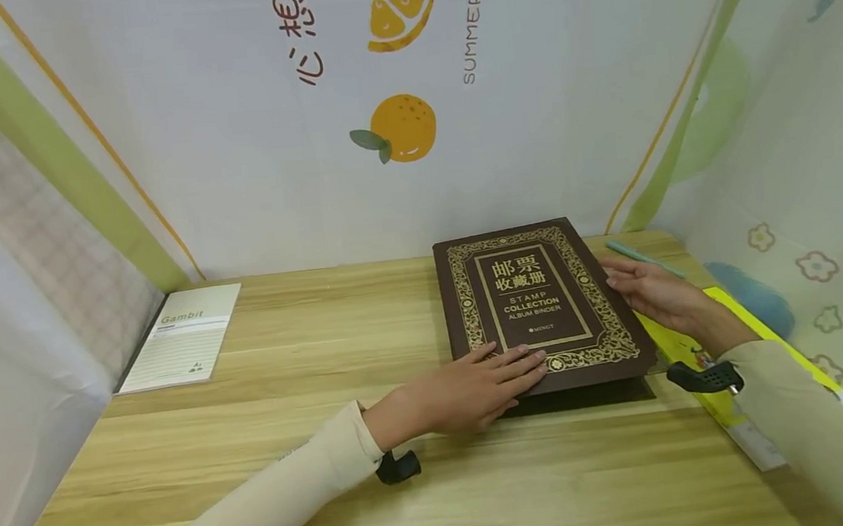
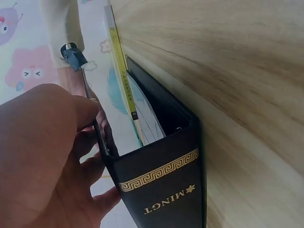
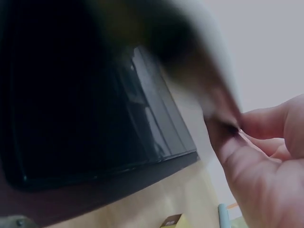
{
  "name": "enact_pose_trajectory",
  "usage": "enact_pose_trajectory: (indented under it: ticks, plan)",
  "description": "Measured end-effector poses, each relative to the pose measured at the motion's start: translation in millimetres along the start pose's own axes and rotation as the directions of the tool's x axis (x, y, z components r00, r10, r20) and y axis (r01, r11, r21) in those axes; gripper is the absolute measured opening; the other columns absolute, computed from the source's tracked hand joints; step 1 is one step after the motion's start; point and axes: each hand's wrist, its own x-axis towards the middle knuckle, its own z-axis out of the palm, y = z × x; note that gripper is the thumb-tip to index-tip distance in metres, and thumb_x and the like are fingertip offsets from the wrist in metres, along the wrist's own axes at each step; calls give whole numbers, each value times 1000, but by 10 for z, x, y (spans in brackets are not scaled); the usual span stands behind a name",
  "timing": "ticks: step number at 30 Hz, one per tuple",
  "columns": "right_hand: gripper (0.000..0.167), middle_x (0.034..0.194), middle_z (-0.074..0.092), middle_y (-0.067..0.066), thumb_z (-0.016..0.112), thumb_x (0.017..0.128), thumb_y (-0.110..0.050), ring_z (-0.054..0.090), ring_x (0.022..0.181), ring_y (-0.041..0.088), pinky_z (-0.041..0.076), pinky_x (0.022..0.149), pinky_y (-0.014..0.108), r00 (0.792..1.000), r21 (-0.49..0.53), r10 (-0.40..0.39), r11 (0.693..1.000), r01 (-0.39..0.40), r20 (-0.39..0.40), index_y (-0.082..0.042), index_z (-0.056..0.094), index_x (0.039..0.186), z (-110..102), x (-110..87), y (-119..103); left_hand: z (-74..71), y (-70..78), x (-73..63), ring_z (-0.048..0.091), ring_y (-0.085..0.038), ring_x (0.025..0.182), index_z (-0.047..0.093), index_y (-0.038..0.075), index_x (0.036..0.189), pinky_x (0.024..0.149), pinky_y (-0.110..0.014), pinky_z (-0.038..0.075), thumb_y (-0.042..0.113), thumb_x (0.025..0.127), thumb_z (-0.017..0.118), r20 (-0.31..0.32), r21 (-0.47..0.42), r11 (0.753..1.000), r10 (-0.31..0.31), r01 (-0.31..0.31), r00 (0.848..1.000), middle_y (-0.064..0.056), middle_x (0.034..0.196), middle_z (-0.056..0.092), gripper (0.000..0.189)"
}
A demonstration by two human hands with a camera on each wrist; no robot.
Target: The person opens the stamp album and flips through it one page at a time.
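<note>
A dark brown stamp album binder (image 1: 538, 307) with gold lettering and a gold border lies on the table. Its front cover is raised a little, and a dark gap shows below the near edge. My left hand (image 1: 473, 388) rests on the cover's near left part with its fingers extended, the thumb beside the near edge. In the left wrist view, the spine (image 2: 166, 185) faces the camera. At the cover's right edge, my right hand (image 1: 653, 293) pinches it; the right wrist view shows thumb and finger (image 3: 237, 152) meeting there, with the dark inside below.
Right of the binder, a yellow book (image 1: 727, 403) lies partly under my right forearm. A green stick-like object (image 1: 639, 256) sits behind the right hand. A pale Gambit notepad (image 1: 183, 334) is at the table's far left. Printed cloth hangs behind and at the sides.
</note>
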Motion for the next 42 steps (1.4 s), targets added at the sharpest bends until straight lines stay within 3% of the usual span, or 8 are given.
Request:
enact_pose_trajectory:
  ticks: [4,8,17,20,25,32,36,42]
  plan:
    - [72,131,57,-19,42,110,-13,64,111,-3,55,90,17,998,87,-35,996,30,50,-3,-7,162,-35,-62,-97,15,2,-7,5,-18,160,5,18,165,129,-43,14,35,112,24,-32,-6,1000,13,-14,999,0,172,3,58]
    - [72,129,64,-13,42,109,-7,67,111,3,56,90,19,992,125,-80,990,67,100,1,-8,160,-60,-119,-284,26,-1,-16,3,-19,160,5,16,165,129,-43,15,33,112,27,-70,-37,999,20,-23,997,-2,172,1,59]
    - [70,134,57,-17,46,109,-16,65,115,-1,55,93,19,996,-99,-64,993,70,63,-4,3,163,156,-130,-880,48,-13,-170,3,-24,160,7,10,164,127,-44,21,30,112,36,-167,-81,997,-6,-8,986,-8,172,1,63]
    - [68,148,54,-4,47,109,-20,65,113,-3,55,92,19,997,-171,-78,982,80,20,-7,9,163,322,-100,-1071,86,-19,-239,5,-27,160,11,6,163,126,-43,25,29,111,40,-227,-100,995,-9,-14,974,-13,172,3,64]
    - [69,165,28,18,47,109,-29,65,112,-3,54,93,17,997,-271,-76,960,75,6,-10,10,164,540,-64,-1370,152,-38,-313,15,-34,158,22,-3,159,124,-39,28,22,107,52,-391,-138,988,14,-74,920,-22,169,14,65]
    - [73,166,26,18,47,108,-34,62,117,-3,50,97,14,998,-363,-63,930,65,17,-10,8,164,673,-45,-1568,186,-107,-305,37,-36,150,41,-9,150,119,-25,32,21,99,66,-613,-82,987,60,-139,788,-28,159,35,64]
    - [73,167,25,17,47,108,-35,56,134,12,49,104,21,997,-369,-67,927,71,25,-10,8,164,741,-11,-1593,-35,-157,-253,38,-31,150,42,-5,150,120,-26,33,29,98,68,-678,-63,987,64,-145,732,-25,159,38,67]
    - [72,172,6,11,48,108,-34,16,157,33,23,124,53,997,-396,-59,915,71,44,-11,9,164,863,59,-1675,-787,-272,-17,22,-21,157,36,3,156,122,-17,25,26,100,65,-639,-75,972,125,-223,759,-15,166,28,68]
